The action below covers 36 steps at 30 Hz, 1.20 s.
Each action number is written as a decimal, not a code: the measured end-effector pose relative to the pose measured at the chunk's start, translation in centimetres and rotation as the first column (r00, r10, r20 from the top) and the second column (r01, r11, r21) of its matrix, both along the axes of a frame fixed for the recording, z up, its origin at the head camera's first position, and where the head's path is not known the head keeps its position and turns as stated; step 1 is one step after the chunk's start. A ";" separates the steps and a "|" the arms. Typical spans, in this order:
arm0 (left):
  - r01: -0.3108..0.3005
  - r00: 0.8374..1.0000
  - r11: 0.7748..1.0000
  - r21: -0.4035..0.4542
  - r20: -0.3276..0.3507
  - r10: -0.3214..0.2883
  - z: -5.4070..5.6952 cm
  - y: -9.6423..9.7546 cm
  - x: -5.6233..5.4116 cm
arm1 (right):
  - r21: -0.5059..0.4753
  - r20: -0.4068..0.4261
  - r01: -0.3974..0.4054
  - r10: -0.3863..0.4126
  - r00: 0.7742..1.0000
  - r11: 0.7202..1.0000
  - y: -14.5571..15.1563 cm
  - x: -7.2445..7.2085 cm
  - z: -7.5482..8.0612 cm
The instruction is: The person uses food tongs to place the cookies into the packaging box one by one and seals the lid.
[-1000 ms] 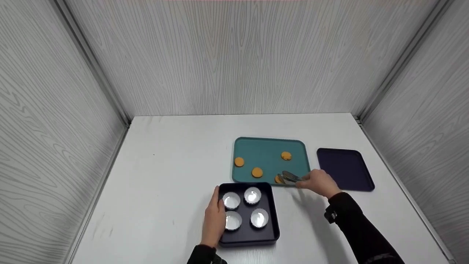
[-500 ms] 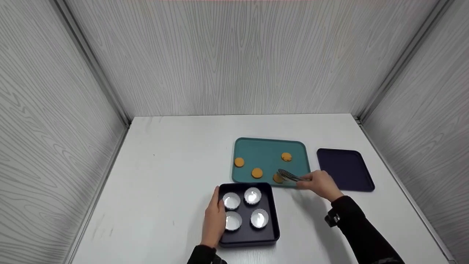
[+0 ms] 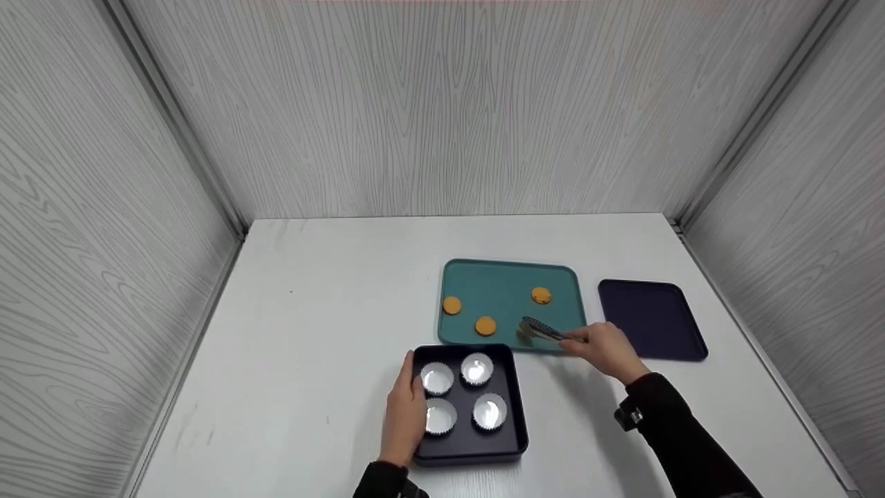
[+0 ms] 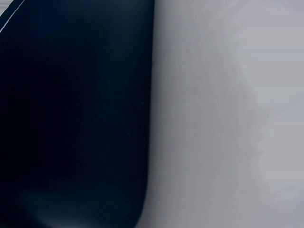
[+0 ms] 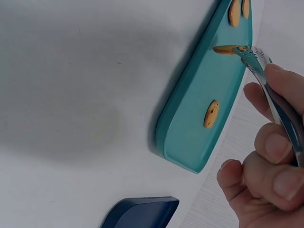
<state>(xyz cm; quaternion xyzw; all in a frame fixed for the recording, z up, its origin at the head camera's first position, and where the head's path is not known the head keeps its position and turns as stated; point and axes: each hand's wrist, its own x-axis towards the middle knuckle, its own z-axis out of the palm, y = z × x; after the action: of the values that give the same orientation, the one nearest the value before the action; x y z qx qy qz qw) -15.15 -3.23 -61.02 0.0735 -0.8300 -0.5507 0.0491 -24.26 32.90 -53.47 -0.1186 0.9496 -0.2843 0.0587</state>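
Observation:
My right hand [image 3: 605, 349] pinches a pair of metal tongs [image 5: 259, 66] with perforated tips. In the right wrist view, the tips are closed on a round orange-brown cookie [image 5: 225, 49], seen edge-on over the teal tray [image 5: 190, 111]. The head view shows the tongs [image 3: 543, 329] covering most of that cookie, near the tray's front edge. My left hand [image 3: 403, 418] holds the left wall of a dark square pan [image 3: 464, 443], thumb at the rim. Inside stand several white paper baking cups [image 3: 489, 412]. The left wrist view shows a dark wall [image 4: 95, 114] close up, no fingers.
Other cookies lie flat on the teal tray, one near the right [image 3: 541, 295], one in front [image 3: 485, 326], one at the left [image 3: 451, 305]. A dark flat tray [image 3: 650, 321] lies to the right. White grained panels [image 3: 442, 111] enclose the white table [image 3: 311, 311].
The tong tips have moved slightly left and closed on the front right cookie, which has turned from flat to tilted. My left hand and the pan have stayed put.

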 end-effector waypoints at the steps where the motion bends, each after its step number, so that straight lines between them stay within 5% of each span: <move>1: 0.001 1.000 1.000 0.000 -0.001 -0.001 0.0 0.0 0.0 | -0.010 -0.009 -0.003 0.003 1.000 1.000 0.0 0.1 0.0; 18: 0.005 1.000 1.000 0.021 0.022 -0.005 0.2 0.1 0.1 | -0.208 -0.054 -0.122 0.114 0.992 0.970 -2.2 2.7 1.9; 36: 0.000 1.000 1.000 0.015 0.018 0.000 0.3 0.1 0.1 | -0.222 0.019 -0.257 0.268 0.963 0.940 -5.8 3.8 1.0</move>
<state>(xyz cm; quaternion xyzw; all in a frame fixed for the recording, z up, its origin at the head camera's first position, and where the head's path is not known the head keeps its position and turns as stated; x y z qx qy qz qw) -15.09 -3.09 -60.77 0.0788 -0.8263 -0.5561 0.0413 -20.43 27.08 -52.52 -0.2429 0.8866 -0.3791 0.1058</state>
